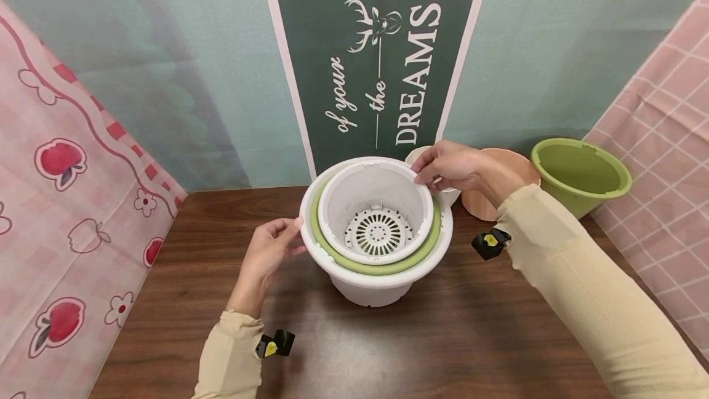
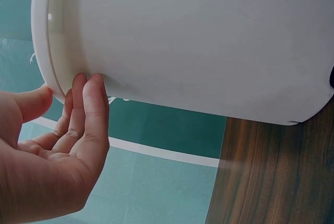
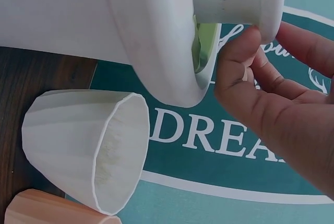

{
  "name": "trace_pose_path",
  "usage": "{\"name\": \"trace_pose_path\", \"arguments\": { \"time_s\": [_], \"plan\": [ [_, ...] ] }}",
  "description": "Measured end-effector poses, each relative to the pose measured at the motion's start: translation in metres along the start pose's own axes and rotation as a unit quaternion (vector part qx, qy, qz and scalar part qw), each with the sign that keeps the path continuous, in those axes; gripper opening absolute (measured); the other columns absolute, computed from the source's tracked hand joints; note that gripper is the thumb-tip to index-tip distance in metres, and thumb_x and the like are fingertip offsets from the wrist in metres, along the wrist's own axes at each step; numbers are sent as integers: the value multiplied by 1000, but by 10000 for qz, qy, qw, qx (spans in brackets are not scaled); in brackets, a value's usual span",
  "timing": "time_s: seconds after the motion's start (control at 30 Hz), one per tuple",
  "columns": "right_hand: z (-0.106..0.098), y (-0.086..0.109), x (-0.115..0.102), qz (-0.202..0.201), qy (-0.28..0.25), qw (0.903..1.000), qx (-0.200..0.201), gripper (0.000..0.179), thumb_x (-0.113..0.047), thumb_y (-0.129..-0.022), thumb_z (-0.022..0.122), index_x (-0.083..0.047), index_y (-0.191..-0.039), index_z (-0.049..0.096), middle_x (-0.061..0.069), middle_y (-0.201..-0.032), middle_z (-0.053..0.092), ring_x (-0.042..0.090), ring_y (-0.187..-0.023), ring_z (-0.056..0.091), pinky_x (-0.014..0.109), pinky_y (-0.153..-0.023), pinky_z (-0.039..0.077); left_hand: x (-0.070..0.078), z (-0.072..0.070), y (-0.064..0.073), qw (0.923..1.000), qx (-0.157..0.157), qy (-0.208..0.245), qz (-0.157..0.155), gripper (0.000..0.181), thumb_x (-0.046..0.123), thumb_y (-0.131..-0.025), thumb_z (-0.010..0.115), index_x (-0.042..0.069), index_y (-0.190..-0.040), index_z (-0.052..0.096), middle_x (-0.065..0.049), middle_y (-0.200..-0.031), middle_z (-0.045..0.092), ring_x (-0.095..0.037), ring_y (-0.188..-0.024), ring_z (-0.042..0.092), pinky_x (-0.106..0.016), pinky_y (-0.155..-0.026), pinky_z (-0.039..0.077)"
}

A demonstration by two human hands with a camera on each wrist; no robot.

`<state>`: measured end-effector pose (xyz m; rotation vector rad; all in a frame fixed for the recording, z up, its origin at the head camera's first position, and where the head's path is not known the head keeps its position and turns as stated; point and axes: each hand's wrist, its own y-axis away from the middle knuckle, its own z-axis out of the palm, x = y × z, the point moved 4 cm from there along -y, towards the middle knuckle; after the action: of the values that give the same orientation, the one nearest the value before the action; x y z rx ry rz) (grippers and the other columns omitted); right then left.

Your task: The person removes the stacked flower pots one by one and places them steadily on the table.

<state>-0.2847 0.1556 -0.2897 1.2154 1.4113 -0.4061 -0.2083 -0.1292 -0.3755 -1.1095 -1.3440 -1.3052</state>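
Observation:
A large white plastic pot (image 1: 371, 291) stands on the table with a green pot (image 1: 382, 269) nested inside it. Within the green one sits a smaller white pot (image 1: 354, 193), its slotted round base facing up at the camera. My left hand (image 1: 268, 251) pinches the large pot's rim at the left, thumb on top and fingers (image 2: 94, 104) beneath the lip. At the back right, my right hand (image 1: 454, 165) grips the rim of the smaller white pot between thumb and fingers. In the right wrist view, that pot's rim stands out beyond the large pot's rim (image 3: 172, 78).
Behind my right hand is a white faceted pot (image 3: 78, 145), beside an orange one (image 1: 476, 202). Another green pot (image 1: 581, 168) stands at the far right by the pink checked cloth (image 1: 659, 189). A printed cloth (image 1: 221, 109) hangs behind the brown table (image 1: 205, 239).

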Motion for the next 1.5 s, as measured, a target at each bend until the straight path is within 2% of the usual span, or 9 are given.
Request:
{"name": "trace_pose_path", "arguments": {
  "time_s": [0.33,0.63,0.87,1.1,1.5],
  "plan": [
    [0,2,-2,80,260,9996,14,19,8,-86,51,14,-103,46,11,-87,53,15,-69,53,26,-62,51,0,0,0,9999,-18,107,-10,26,10,-93,53,-15,-101,54,-5,-82,60,-10,-75,60,-30,-68,56],
    [-2,3,1,126,506,9986,-57,19,9,-86,50,16,-103,46,10,-82,53,14,-70,54,27,-63,54,0,-1,0,10000,11,76,-11,26,11,-93,53,-15,-101,54,-6,-82,60,-10,-75,60,-33,-70,56],
    [-3,3,0,-16,457,9989,35,18,9,-84,51,17,-100,47,9,-75,52,14,-66,53,26,-60,53,-1,-1,0,10000,-13,66,-41,27,12,-93,54,-14,-101,54,-7,-83,61,-11,-76,61,-31,-70,56],
    [-3,3,-2,-72,268,9995,134,18,9,-82,52,18,-97,48,8,-68,50,14,-61,52,25,-58,53,-1,-1,-1,9999,-45,87,-40,28,12,-93,54,-14,-101,54,-7,-84,61,-11,-76,61,-37,-74,55],
    [-6,7,-8,20,50,9997,247,21,9,-83,51,21,-101,49,8,-69,56,12,-62,57,25,-59,54,0,-1,-1,10000,-62,28,-65,28,13,-93,54,-14,-101,55,-7,-85,60,-11,-77,61,-35,-74,56]
  ]
}}
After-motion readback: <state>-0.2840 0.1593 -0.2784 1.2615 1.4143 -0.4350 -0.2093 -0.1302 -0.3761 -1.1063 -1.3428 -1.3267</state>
